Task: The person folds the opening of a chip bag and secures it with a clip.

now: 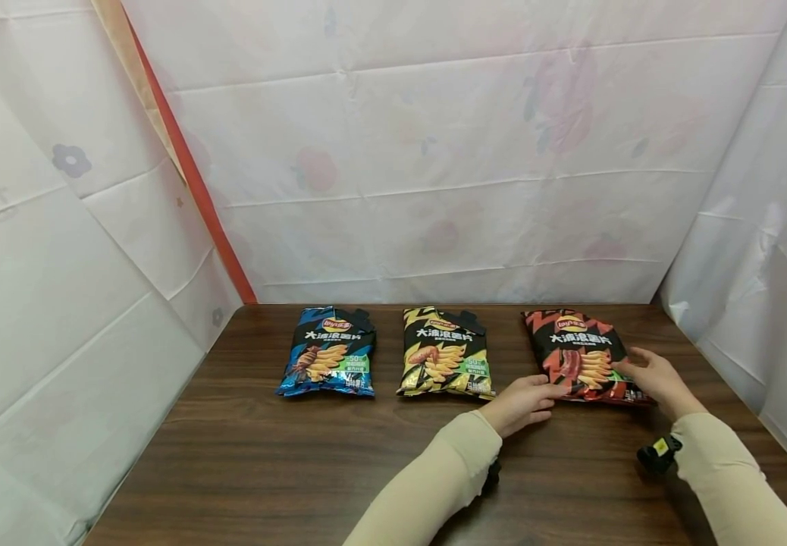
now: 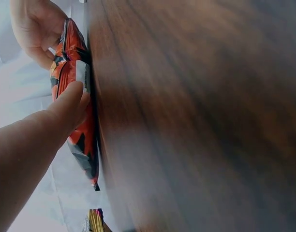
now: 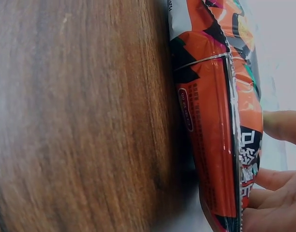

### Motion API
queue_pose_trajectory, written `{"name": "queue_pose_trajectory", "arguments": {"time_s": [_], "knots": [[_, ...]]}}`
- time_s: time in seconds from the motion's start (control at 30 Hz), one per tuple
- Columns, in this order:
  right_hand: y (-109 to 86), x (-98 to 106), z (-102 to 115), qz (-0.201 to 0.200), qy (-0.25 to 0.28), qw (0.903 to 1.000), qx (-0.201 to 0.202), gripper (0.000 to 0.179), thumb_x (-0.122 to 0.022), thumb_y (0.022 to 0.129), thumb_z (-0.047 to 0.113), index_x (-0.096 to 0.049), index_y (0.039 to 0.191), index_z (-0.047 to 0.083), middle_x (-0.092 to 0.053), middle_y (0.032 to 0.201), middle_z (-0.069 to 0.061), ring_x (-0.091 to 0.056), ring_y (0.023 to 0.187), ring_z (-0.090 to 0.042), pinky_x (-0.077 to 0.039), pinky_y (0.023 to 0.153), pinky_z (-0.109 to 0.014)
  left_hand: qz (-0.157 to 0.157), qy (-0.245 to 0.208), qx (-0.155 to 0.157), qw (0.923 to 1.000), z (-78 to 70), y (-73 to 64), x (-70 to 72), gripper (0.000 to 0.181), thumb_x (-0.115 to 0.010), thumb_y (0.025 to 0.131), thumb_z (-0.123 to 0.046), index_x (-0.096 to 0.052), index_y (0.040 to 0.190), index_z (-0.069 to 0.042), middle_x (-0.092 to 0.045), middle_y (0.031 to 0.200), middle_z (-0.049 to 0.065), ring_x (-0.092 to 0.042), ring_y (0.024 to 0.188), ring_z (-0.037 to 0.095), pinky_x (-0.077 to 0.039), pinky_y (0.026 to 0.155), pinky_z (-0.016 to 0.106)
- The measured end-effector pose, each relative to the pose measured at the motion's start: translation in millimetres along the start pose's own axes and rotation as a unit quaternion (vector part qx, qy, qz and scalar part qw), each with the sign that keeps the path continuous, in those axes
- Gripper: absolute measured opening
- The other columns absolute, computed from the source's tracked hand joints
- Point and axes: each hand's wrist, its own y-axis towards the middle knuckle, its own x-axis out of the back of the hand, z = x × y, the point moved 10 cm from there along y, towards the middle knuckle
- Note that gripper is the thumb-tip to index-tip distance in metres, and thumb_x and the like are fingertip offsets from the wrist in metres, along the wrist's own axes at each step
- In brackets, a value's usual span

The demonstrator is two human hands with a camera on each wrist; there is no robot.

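Observation:
A red and black bag of potato chips (image 1: 574,356) lies face up at the right of the brown table, its lower edge facing me. My left hand (image 1: 523,402) touches its lower left corner with extended fingers. At its right edge, my right hand (image 1: 660,383) rests thumb and fingertips against the bag, the fingers loosely bent. In the left wrist view, the left hand (image 2: 70,106) presses on the bag's near edge (image 2: 80,128), and the right hand (image 2: 39,29) is at its far end. Seen from the right wrist, fingers (image 3: 271,193) touch the bag's printed side (image 3: 211,121).
A yellow and black chip bag (image 1: 444,355) lies left of the red one, and a blue and black chip bag (image 1: 330,355) farther left. All stand in a row near the back of the wooden table (image 1: 264,470). Pale printed curtains (image 1: 434,152) surround it.

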Motion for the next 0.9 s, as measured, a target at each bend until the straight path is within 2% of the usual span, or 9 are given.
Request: {"name": "queue_pose_trajectory", "arguments": {"time_s": [0.23, 0.4, 0.63, 0.77, 0.9], "knots": [[-1.8, -0.3, 1.6, -0.009, 0.012, 0.9999, 0.008, 0.092, -0.045, 0.099, 0.049, 0.003, 0.152, -0.009, -0.013, 0.15, -0.045, -0.023, 0.137, -0.058, -0.029, 0.107, -0.066, 0.003, 0.007, -0.009, 0.9999, -2.2, -1.1, -0.9, 0.071, -0.064, 0.094, -0.02, -0.029, 0.15, 0.006, -0.039, 0.153, 0.019, -0.04, 0.14, 0.037, -0.035, 0.114, 0.048], [-4.3, -0.6, 3.6, -0.022, 0.02, 0.9994, 0.016, 0.09, -0.045, 0.1, 0.047, 0.001, 0.153, -0.009, -0.016, 0.149, -0.044, -0.028, 0.135, -0.057, -0.034, 0.104, -0.064, -0.006, 0.021, -0.014, 0.9997, -2.2, -0.4, 1.7, 0.07, -0.065, 0.094, -0.019, -0.031, 0.148, 0.008, -0.047, 0.147, 0.019, -0.042, 0.139, 0.036, -0.036, 0.113, 0.048], [-7.0, -0.7, 0.7, -0.051, 0.057, 0.9971, -0.002, 0.09, -0.048, 0.098, 0.049, -0.001, 0.154, -0.005, -0.021, 0.15, -0.042, -0.031, 0.135, -0.053, -0.035, 0.105, -0.062, -0.027, 0.045, -0.015, 0.9985, -1.9, 0.1, 6.2, 0.067, -0.065, 0.094, -0.021, -0.036, 0.146, 0.009, -0.054, 0.14, 0.018, -0.049, 0.133, 0.031, -0.04, 0.11, 0.047], [-9.2, -2.3, -0.1, -0.058, 0.073, 0.9956, -0.003, 0.09, -0.047, 0.098, 0.05, -0.001, 0.155, -0.003, -0.021, 0.151, -0.04, -0.029, 0.137, -0.052, -0.033, 0.106, -0.062, -0.038, 0.057, -0.01, 0.9976, -1.9, -0.4, 9.1, 0.068, -0.067, 0.092, -0.021, -0.037, 0.145, 0.009, -0.05, 0.143, 0.018, -0.051, 0.131, 0.029, -0.042, 0.108, 0.046], [-11.7, -4.2, 0.6, -0.059, 0.083, 0.9948, -0.004, 0.092, -0.046, 0.097, 0.052, 0.0, 0.156, -0.001, -0.019, 0.152, -0.039, -0.027, 0.138, -0.052, -0.031, 0.107, -0.063, -0.037, 0.067, -0.002, 0.9971, -1.2, -1.5, 11.0, 0.069, -0.068, 0.092, -0.021, -0.036, 0.146, 0.009, -0.046, 0.147, 0.021, -0.05, 0.133, 0.035, -0.042, 0.108, 0.046]]}}
